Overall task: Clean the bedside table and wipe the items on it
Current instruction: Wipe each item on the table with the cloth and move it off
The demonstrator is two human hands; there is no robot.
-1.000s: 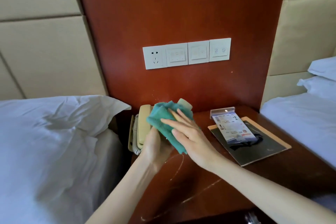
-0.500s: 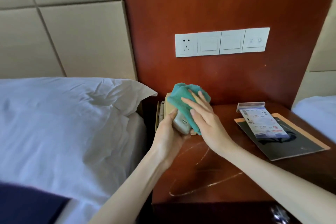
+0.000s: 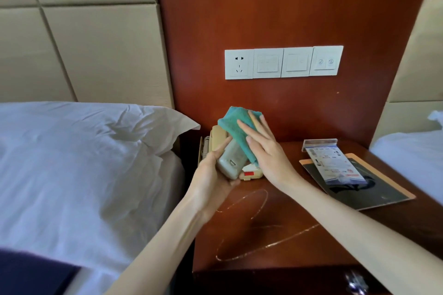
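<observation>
My left hand (image 3: 211, 175) grips a pale grey remote control (image 3: 231, 160), lifted above the left back part of the wooden bedside table (image 3: 275, 230). My right hand (image 3: 266, 148) lies flat with straight fingers on a folded teal cloth (image 3: 237, 127), pressing it against the upper part of the remote. Behind and under the remote sits a beige telephone (image 3: 217, 141), partly hidden by my hands. White streaks mark the table top in front.
A dark card with an orange border (image 3: 374, 189) and a clear leaflet stand (image 3: 333, 163) lie at the table's right. A white pillow (image 3: 91, 141) and bed lie at the left, another bed (image 3: 412, 155) at the right. White sockets and switches (image 3: 284, 62) are on the wooden wall panel.
The camera has turned left and come a little closer. The cloth under my right hand has slid up the remote, baring its lower end in my left hand.
</observation>
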